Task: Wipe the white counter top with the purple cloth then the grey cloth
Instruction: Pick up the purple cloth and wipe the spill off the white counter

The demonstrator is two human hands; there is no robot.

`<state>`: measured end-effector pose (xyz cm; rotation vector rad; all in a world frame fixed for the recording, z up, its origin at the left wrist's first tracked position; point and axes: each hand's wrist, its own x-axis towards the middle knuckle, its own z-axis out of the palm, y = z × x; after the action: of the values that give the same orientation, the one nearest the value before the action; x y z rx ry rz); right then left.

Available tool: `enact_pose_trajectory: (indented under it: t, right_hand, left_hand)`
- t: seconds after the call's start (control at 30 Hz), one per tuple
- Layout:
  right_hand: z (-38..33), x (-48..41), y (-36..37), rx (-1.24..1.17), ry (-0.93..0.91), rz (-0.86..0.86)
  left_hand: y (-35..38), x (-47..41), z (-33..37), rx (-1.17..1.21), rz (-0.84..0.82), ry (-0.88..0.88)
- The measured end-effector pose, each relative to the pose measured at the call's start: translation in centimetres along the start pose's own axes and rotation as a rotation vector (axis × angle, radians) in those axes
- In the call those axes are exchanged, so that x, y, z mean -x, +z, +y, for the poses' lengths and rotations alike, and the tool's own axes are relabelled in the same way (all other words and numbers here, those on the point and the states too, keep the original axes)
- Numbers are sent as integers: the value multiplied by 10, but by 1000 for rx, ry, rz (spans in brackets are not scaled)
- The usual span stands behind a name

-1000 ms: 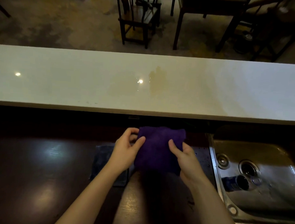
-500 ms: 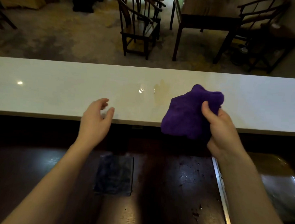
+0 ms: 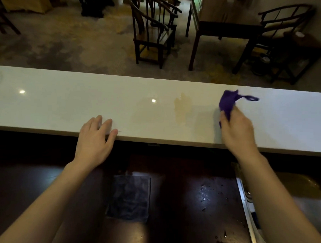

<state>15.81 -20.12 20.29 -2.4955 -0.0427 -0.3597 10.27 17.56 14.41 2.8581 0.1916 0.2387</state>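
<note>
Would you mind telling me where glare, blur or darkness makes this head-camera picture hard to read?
Head view: two bright glare spots sit on the white counter top; the purple cloth in the right hand is smeared by motion blur; the grey cloth lies in deep shadow on the dark lower counter, its texture barely readable; the left hand is sharp.

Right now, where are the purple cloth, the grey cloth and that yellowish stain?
purple cloth (image 3: 227, 104): head view, bunched middle.
grey cloth (image 3: 128, 198): head view, centre of fold.
yellowish stain (image 3: 181, 108): head view, its middle.
</note>
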Motion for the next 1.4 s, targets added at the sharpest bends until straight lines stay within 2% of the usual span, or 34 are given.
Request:
enact_pose_trajectory:
  t: [0.13,0.2,0.4,0.93,1.13,1.27,1.4]
  right_hand:
    - [-8,9,44,169,85,-225]
    - [-15,12,58,250,103,-234]
    - [-53,17,86,210,85,-236]
    - [-161,31,163,134,-190,-439]
    - [-156,30,171,318,-430,-486]
    - [-142,24,168,348,-473,-464]
    - [-120,11,157,370,-428,-447]
  left_hand:
    - [1,1,-1,-17,-17,14]
    - [1,1,-3,-13,-24,15]
    - [1,4,-2,-2,-16,24]
    - [-2,3,-1,13,-14,14]
    - [-2,2,-3,3,-35,32]
    - [-2,0,-2,-3,-28,24]
    - [0,3,-3,19,-3,4]
